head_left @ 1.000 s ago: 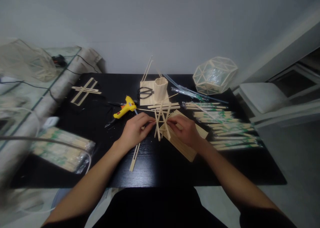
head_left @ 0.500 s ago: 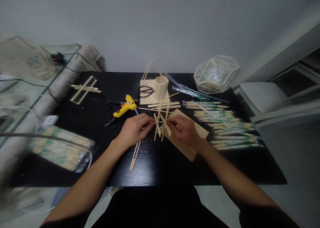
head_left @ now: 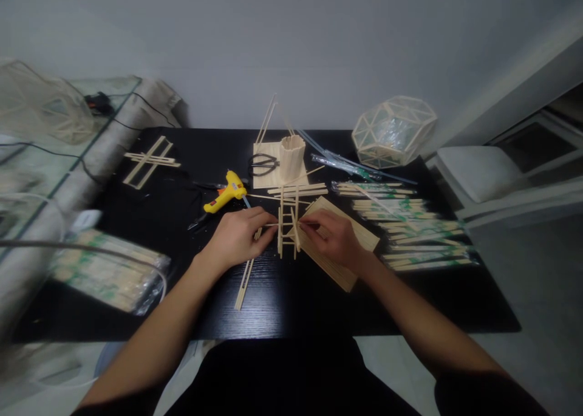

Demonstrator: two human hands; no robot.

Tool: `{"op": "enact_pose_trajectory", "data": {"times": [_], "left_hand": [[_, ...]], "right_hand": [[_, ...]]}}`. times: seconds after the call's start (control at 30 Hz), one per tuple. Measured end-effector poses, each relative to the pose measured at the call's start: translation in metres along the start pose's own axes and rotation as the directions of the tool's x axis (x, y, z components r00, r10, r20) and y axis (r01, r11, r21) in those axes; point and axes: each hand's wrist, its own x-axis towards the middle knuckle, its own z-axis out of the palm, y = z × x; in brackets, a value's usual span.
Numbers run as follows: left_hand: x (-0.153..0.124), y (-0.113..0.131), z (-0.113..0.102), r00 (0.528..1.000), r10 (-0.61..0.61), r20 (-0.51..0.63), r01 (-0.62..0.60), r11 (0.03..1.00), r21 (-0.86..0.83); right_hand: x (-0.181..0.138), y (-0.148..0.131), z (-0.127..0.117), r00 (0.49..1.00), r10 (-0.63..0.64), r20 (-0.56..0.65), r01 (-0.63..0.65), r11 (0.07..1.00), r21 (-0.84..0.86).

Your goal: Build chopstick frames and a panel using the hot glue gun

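Observation:
A small frame of thin wooden sticks (head_left: 280, 232), with upright legs and crossbars, stands between my hands above the black table. My left hand (head_left: 240, 234) is closed in a pinch at the frame's left side, where a short bit of stick shows by the fingertips. On the opposite side my right hand (head_left: 334, 237) pinches the frame too, above a flat wooden panel (head_left: 348, 270). Exactly which stick each set of fingertips grips is partly hidden. Loose sticks (head_left: 243, 288) lie below my left hand. Beyond it rests a yellow glue gun (head_left: 225, 194).
Behind the frame are a wooden base (head_left: 264, 182) with a stick cup (head_left: 292, 160) and black-handled scissors (head_left: 263, 166). Bagged sticks lie right (head_left: 423, 243) and left (head_left: 109, 267). A crossed stick piece (head_left: 152, 161) and a geometric stick lantern (head_left: 394, 133) sit farther back.
The stick frame has turned between my fingers: its front sticks, splayed in a cross before, now stand nearly upright. Both hands keep their pinch, and the view has shifted slightly.

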Motion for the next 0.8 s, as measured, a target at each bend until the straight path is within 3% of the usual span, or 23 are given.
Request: {"op": "enact_pose_trajectory", "data": {"times": [0.8], "left_hand": [[-0.0016,0.0011,0.0022,1.0,0.001,0.006,-0.001,1.0,-0.007]], "right_hand": [[-0.0017,-0.0005,0.0018,0.998,0.042,0.047,-0.042,0.999,0.005]]}}
